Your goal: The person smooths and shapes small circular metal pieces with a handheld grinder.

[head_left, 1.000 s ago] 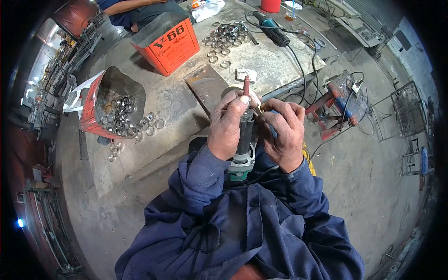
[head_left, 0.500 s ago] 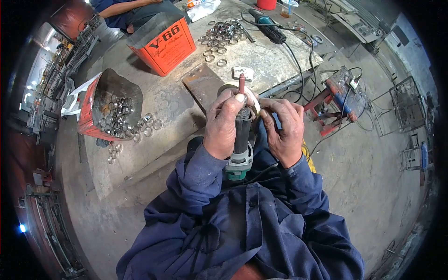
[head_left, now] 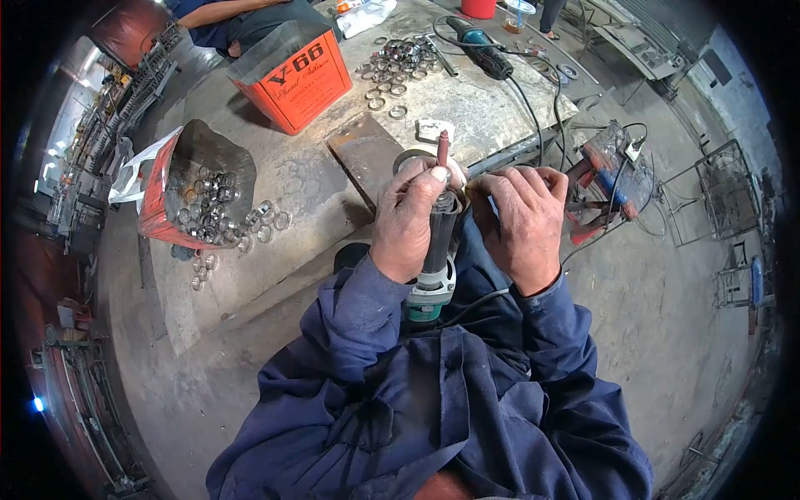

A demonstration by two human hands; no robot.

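A power tool with a black barrel and green end (head_left: 424,310) stands upright in front of my body, a reddish-brown pointed tip (head_left: 443,147) at its top. My left hand (head_left: 408,218) is wrapped round the upper barrel, its thumb just below the tip. Behind that thumb a pale ring-shaped piece (head_left: 456,172) shows in part. To the right of the barrel, my right hand (head_left: 525,221) is bent with its fingers pressed together by the ring's edge. What its fingertips hold, if anything, is hidden.
On the table (head_left: 287,179) are an orange tin (head_left: 307,90), an open tin (head_left: 156,200) of metal rings, loose rings (head_left: 392,75), a rusty plate (head_left: 362,150) and a corded grinder (head_left: 479,46). A co-worker's arm (head_left: 221,12) shows at the top left. A red stand (head_left: 617,179) is at the right.
My right hand has moved up and right, and turned its back more to the camera. My left hand and the tool's tip have shifted slightly right. A person's foot now shows at the top.
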